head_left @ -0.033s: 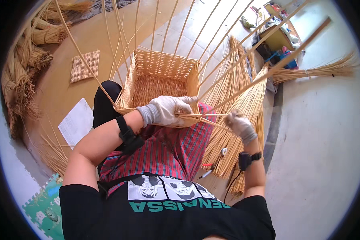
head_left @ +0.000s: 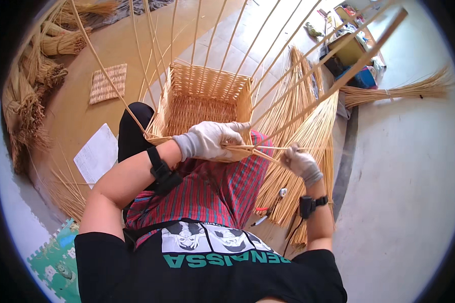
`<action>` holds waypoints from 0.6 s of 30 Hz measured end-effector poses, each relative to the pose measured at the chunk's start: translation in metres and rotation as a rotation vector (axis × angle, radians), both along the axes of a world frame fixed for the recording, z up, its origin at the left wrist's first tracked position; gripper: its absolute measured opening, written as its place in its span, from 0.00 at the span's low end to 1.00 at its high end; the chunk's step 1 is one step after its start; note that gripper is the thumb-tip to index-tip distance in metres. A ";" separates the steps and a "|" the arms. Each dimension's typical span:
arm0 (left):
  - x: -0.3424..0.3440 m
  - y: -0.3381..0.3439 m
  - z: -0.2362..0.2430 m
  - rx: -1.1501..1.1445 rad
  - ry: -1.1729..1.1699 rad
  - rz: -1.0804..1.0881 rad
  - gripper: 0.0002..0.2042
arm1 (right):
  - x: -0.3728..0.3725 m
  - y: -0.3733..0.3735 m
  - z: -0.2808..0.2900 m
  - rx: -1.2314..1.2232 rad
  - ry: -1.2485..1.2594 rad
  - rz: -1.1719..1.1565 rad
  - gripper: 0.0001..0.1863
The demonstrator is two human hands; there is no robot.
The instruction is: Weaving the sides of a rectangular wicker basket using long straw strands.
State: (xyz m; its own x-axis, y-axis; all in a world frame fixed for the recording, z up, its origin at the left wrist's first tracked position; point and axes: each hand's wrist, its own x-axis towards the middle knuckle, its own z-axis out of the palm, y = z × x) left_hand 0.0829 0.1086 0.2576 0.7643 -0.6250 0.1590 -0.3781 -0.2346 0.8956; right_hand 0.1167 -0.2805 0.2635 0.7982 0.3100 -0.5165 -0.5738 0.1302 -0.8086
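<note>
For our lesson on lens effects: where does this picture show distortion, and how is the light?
Head view: the fisheye bends the long canes toward the black rim; daylight is bright and even, washing out the floor at right; the basket and gloved left hand stay sharp.

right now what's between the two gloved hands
In the head view, a thin cane strand runs from the left hand at the basket rim across to the right hand. Below it lie the striped cloth and a reed bundle.

Single head-worn fisheye view, steeply downward, close over lap, hands and floor.
</note>
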 end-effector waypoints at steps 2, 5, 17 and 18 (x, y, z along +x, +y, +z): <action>0.000 0.002 0.010 0.028 -0.063 -0.037 0.20 | -0.013 0.000 0.000 0.043 0.019 -0.014 0.09; 0.000 0.003 0.019 0.207 -0.054 -0.050 0.22 | -0.006 0.008 0.002 -0.166 0.029 -0.058 0.08; 0.003 -0.007 0.022 0.241 -0.221 -0.037 0.24 | 0.004 0.014 0.009 0.032 0.101 0.010 0.09; 0.004 -0.009 0.025 0.224 -0.192 -0.029 0.24 | 0.006 0.008 0.008 0.050 0.077 0.057 0.10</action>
State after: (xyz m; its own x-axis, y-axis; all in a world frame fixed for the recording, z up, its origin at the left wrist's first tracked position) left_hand 0.0864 0.0991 0.2822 0.7150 -0.6818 0.1547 -0.5449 -0.4048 0.7343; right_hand 0.1227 -0.2721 0.2712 0.7373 0.3807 -0.5581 -0.6414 0.1349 -0.7553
